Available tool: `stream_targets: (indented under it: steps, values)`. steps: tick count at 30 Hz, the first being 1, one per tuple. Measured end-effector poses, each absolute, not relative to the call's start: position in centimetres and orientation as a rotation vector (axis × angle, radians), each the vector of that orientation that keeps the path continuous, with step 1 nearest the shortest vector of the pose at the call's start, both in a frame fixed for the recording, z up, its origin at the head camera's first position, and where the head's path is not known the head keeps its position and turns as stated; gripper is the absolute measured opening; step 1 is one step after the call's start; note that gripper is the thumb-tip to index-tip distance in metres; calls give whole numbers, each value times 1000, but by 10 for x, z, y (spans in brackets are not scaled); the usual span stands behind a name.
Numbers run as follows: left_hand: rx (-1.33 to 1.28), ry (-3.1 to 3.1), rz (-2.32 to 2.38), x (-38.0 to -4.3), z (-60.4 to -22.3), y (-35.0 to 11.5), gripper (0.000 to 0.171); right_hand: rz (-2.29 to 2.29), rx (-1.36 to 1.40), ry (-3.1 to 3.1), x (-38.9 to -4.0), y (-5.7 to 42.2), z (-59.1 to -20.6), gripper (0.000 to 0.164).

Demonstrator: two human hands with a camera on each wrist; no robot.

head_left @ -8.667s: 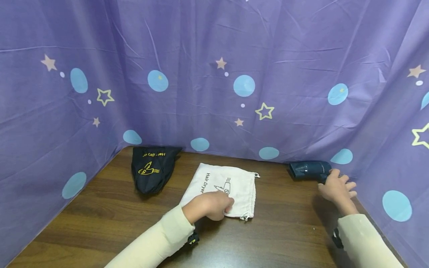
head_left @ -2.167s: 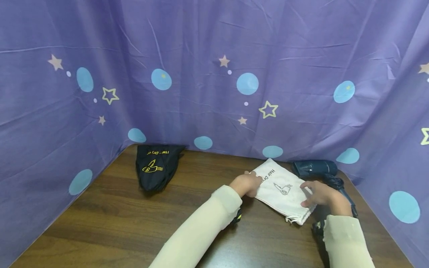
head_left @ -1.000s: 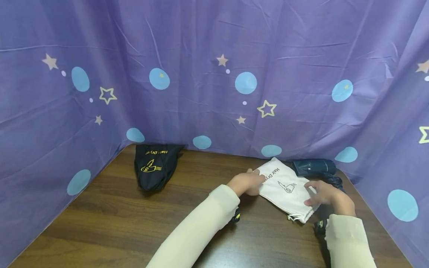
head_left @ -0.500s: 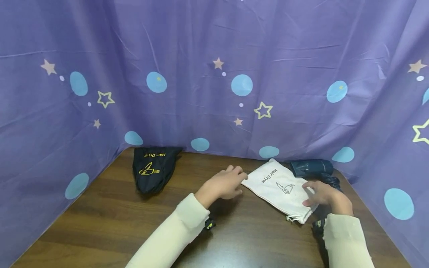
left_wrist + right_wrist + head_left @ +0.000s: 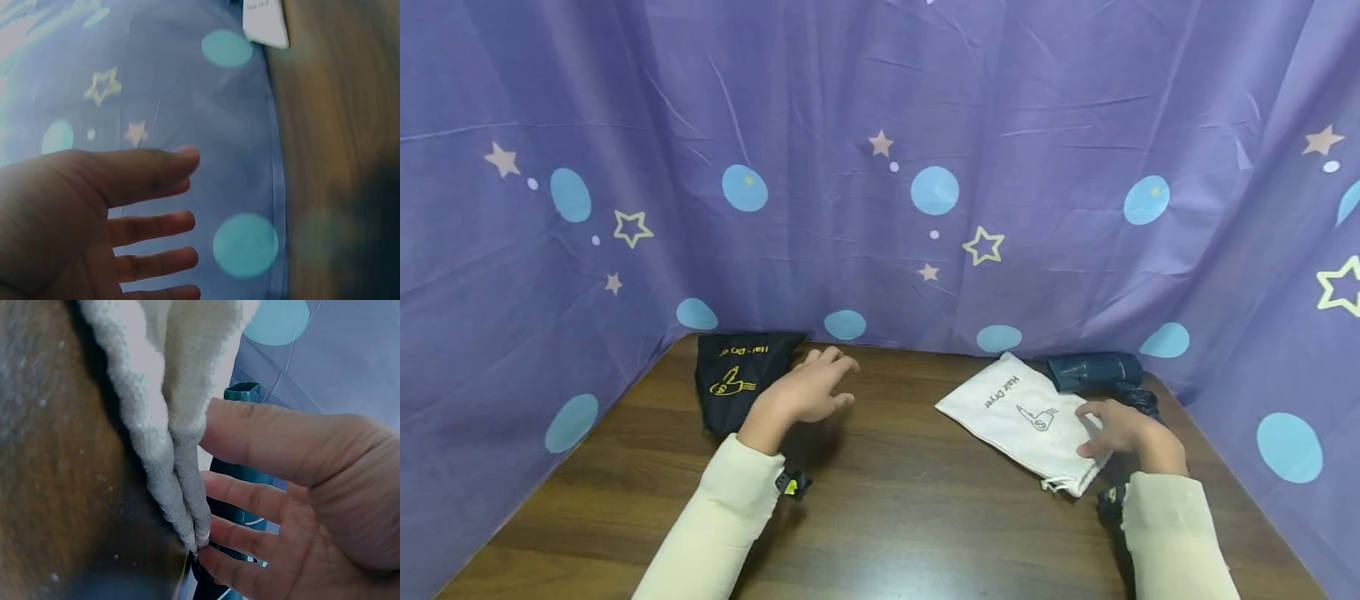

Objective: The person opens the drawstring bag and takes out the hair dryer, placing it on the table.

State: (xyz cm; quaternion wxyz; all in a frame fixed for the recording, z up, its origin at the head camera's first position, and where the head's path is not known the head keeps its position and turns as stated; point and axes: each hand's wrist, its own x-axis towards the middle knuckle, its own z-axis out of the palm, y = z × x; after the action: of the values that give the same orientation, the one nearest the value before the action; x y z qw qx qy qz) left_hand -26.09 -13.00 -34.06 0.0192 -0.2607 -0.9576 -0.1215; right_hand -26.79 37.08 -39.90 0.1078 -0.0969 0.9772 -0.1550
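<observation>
A white drawstring bag (image 5: 1011,425) printed "Hair Dryer" lies flat on the table at the right. My right hand (image 5: 1131,433) rests on its drawstring end, thumb on top, fingers fairly straight. In the right wrist view the gathered mouth (image 5: 137,394) meets the thumb and fingertips. Behind the bag lies a dark teal hair dryer (image 5: 1093,372), its handle and cord partly hidden by the right hand. My left hand (image 5: 805,392) is over the table's left half with nothing in it, thumb and fingers spread. It partly overlaps a black drawstring bag (image 5: 726,396) with yellow print.
A brown wooden table (image 5: 910,517) carries all the things. Purple curtain (image 5: 850,250) with stars and blue dots closes off the back and both sides. The hair dryer sits right against the back curtain. A small dark device (image 5: 792,483) is strapped at the left wrist.
My left hand has let go of the white bag's left end and moved left toward the black bag. Earlier the white bag was shifted right, nearer the hair dryer. The right hand has stayed on it.
</observation>
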Motion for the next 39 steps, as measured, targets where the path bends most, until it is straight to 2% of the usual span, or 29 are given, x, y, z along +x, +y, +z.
stream_targets:
  steps: [21,33,39]
  values:
    - [-404,-3028,-606,-284,-353,-238,52,-425,-273,2883,-269,371,-400,71]
    - [-294,-3038,-656,-289,-365,-272,68,-412,-335,2882,-268,372,-401,72]
    - [-288,-3040,-650,-291,-371,-279,69,-430,-326,2871,-268,372,-401,73]
